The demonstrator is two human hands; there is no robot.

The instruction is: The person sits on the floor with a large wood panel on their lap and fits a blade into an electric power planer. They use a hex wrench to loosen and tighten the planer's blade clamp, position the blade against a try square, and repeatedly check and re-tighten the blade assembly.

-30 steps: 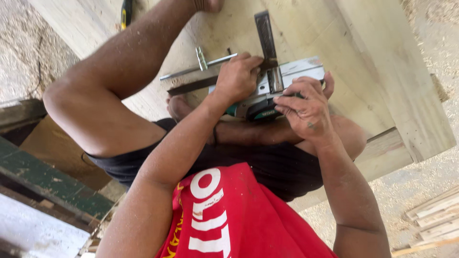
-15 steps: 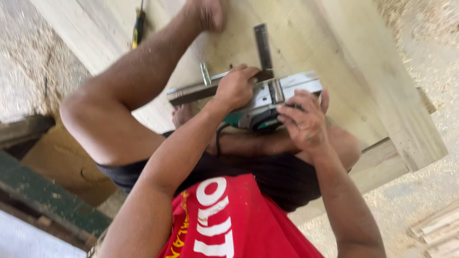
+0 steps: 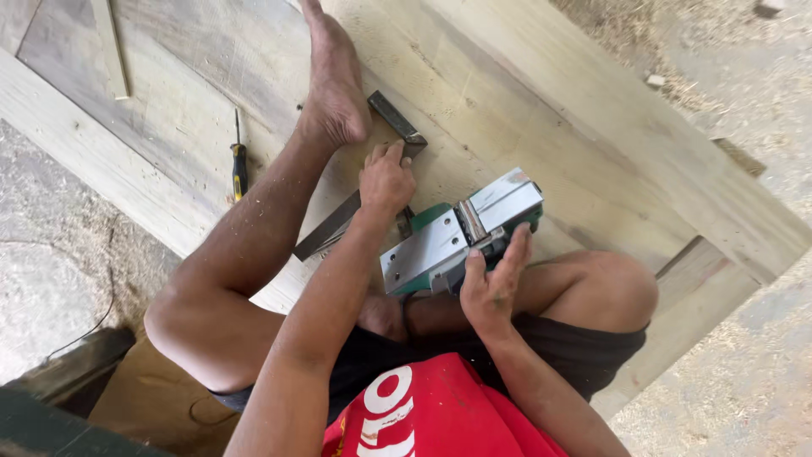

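Pale wooden panel [image 3: 541, 93] carries a screwdriver [image 3: 240, 166] and steel square [image 3: 355, 203].

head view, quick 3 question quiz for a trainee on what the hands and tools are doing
1. True or false: the green electric planer lies with its metal sole turned up.
2. What does the left hand press on? A) the metal square B) the screwdriver C) the wood strip
3. Which hand steadies the planer?

Key: 1 true. 2 A. 3 the right hand.
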